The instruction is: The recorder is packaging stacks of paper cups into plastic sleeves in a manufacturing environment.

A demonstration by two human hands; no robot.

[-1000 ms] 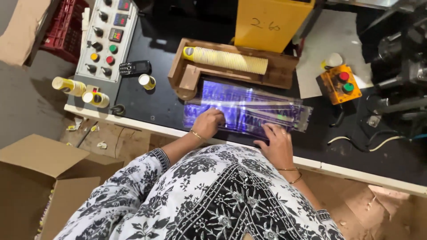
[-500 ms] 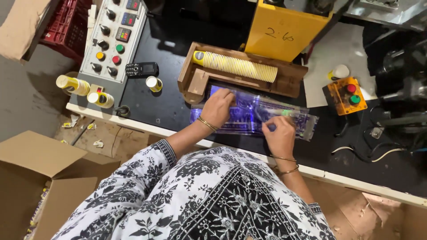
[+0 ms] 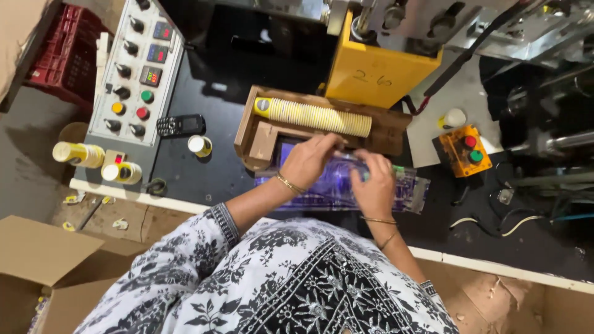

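A worker's left hand (image 3: 306, 162) and right hand (image 3: 373, 185), pressed flat on a clear purple-tinted plastic sleeve (image 3: 346, 188) a second ago, have now lifted and pinch its far edge. The sleeve lies on the dark bench, just near of the wooden tray (image 3: 263, 139) holding a nested row of yellow paper cups (image 3: 312, 115), suggesting bagging is underway.

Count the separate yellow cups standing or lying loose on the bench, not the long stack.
3: one cup beside the phone, two cups at the bench's left edge below the control panel. Others may be hidden.
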